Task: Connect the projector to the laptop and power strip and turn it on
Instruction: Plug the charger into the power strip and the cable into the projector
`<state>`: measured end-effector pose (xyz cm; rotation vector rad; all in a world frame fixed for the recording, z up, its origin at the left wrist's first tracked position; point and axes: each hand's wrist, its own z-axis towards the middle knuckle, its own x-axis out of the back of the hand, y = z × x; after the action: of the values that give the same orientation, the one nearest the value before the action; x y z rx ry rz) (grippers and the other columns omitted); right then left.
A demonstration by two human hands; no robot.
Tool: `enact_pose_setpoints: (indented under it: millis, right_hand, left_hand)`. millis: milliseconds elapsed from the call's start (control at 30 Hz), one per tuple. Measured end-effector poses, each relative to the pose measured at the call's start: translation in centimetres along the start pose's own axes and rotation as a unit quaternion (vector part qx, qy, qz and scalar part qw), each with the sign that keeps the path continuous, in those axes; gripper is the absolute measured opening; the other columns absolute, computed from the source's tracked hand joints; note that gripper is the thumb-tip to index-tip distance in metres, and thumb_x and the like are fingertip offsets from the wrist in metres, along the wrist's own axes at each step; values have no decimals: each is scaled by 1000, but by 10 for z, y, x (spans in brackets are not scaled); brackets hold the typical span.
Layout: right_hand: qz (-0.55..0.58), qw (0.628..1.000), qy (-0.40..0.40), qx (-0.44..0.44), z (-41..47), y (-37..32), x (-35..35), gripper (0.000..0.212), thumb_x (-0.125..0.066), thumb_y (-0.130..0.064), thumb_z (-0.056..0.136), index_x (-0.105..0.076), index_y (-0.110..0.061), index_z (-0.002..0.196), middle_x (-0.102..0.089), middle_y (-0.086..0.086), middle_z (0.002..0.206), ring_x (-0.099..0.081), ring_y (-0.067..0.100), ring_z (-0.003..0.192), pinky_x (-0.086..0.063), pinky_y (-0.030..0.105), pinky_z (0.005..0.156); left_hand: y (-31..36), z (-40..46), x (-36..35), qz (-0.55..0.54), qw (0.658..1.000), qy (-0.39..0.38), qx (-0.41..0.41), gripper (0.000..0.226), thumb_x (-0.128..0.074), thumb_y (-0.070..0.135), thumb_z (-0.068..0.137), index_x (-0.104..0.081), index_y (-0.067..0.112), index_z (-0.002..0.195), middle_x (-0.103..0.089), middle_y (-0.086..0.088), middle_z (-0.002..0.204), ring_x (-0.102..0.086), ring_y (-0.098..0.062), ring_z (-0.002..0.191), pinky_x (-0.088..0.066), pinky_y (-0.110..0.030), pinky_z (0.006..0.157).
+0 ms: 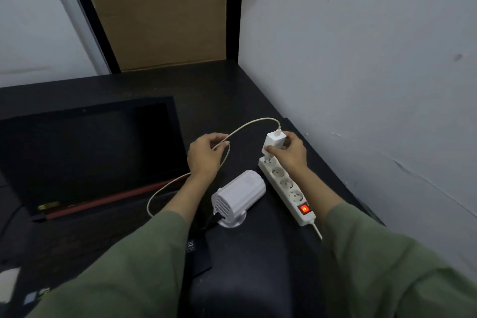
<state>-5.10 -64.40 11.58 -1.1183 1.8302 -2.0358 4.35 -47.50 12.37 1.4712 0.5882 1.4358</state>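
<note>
right hand (290,153): your fingers pinch the white square power adapter (274,142), its pins at the far socket of the white four-socket power strip (286,186).
left hand (204,156): curled round the white cable (247,128).
projector (238,195): small white cylindrical projector, on the black table (258,253) between strip and open black laptop (90,152).
switch (304,209): lit red.

On the desk (232,90) an open laptop (85,152) sits at the left, a projector (240,193) stands just right of it, a power strip (285,186) lies right of the projector near the wall (361,59), and a charger (275,142) is held over the strip's far socket.
</note>
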Motion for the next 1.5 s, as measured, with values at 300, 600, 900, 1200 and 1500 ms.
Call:
enact_pose_setpoints:
  millis: [300,600,900,1200,1500]
  right_hand:
    - [11,999,-11,-36,50,41,9,57,-78,-9,72,-53,-12,123,-62,10,121,-56,12,98,-44,23,85]
    - [8,993,-100,-55,73,67,-7,59,-76,-4,74,-50,-10,127,-60,8,124,-58,19,112,-45,25,93]
    - [-21,993,-111,-20,74,80,-8,55,-73,1,74,-50,-11,123,-57,-2,106,-55,10,98,-42,21,85]
    - [-48,990,-131,3,79,83,-12,54,-71,-1,77,-48,-15,124,-58,3,117,-52,9,104,-42,22,89]
    - [-53,990,-134,-1,80,83,-13,55,-71,-2,77,-47,-14,125,-58,7,122,-51,10,106,-41,22,90]
  left_hand:
    - [1,26,-39,-18,996,-52,70,15,-76,22,74,-75,19,89,-73,-1,87,-68,-13,86,-52,-29,85]
    - [-18,42,-60,-71,986,-15,147,34,-84,17,62,-68,19,92,-70,4,71,-65,-3,69,-44,-13,66]
    - [-30,37,-75,-205,961,23,185,43,-85,16,60,-58,27,92,-72,4,72,-69,-8,81,-49,-25,85]
    - [-33,39,-75,-316,917,57,236,48,-83,12,63,-55,26,99,-71,-3,79,-69,-10,77,-54,-25,77]
    - [-31,38,-84,-381,891,42,242,5,-72,8,78,-69,11,81,-71,5,67,-69,-2,63,-52,-10,59]
